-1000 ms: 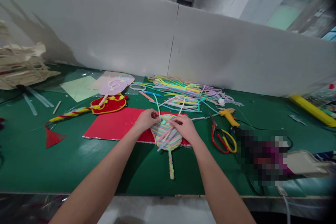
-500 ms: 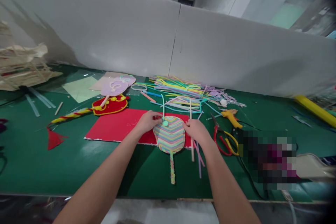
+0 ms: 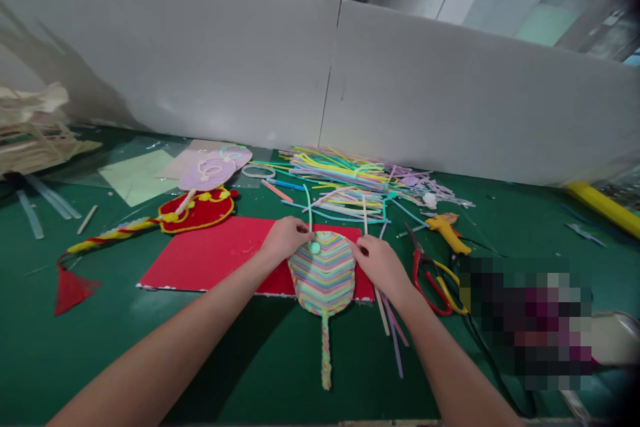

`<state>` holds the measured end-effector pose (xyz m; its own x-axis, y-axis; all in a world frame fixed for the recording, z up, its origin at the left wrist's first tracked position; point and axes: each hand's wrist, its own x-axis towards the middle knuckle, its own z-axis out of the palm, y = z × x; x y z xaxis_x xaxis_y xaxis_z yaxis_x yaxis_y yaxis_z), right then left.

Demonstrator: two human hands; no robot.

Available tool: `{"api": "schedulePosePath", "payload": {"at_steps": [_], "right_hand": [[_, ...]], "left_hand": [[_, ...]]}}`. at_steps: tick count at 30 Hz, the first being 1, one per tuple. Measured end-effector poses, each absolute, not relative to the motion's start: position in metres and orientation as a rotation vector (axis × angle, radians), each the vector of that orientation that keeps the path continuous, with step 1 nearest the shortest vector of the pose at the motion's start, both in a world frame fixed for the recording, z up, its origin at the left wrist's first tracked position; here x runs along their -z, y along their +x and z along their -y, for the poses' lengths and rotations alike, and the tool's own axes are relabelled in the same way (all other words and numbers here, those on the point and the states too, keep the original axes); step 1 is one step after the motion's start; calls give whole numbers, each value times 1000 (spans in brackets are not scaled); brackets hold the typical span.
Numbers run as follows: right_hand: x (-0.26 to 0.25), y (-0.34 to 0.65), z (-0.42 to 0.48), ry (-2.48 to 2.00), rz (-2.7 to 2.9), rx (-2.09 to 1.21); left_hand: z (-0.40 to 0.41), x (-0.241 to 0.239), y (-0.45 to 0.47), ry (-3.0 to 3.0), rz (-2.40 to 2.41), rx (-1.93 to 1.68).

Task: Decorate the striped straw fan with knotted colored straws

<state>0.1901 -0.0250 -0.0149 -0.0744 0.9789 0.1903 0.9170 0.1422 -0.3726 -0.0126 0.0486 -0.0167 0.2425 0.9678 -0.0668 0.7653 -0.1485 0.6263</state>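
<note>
"What's on the left?"

"A flat red fan [image 3: 213, 211] with yellow edging and a twisted handle lies on the green worktop [image 3: 30, 347]. A red thread tassel [image 3: 73, 291] is at the handle's end."

"And next?"

"A flat red board [image 3: 210, 253]. The left hand [image 3: 289, 239] reaches over it and pinches a thin, pale green stem [image 3: 309, 203]. A little round green curl [image 3: 315, 248] sits just under those fingers."

"Where's the pretty one?"

"The round, pastel striped fan [image 3: 325, 277] lies between the two hands. Its top is on the red board, and its braided handle points at the person."

"What about the right hand [image 3: 383, 263]?"

"It grasps some thin, pale and purple strips [image 3: 395, 340] beside the fan's right edge. I can't tell how many."

"Anything more?"

"Scissors [image 3: 437, 280] with red and yellow handles, then a yellow glue gun [image 3: 453, 233] just behind."
</note>
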Motion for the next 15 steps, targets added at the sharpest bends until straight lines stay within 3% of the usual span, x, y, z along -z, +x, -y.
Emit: {"api": "schedulePosePath", "payload": {"at_steps": [15], "right_hand": [[20,193,21,-1719,1883,-450]], "left_hand": [[-77,7,-3,2239,-1262,-381]]}}
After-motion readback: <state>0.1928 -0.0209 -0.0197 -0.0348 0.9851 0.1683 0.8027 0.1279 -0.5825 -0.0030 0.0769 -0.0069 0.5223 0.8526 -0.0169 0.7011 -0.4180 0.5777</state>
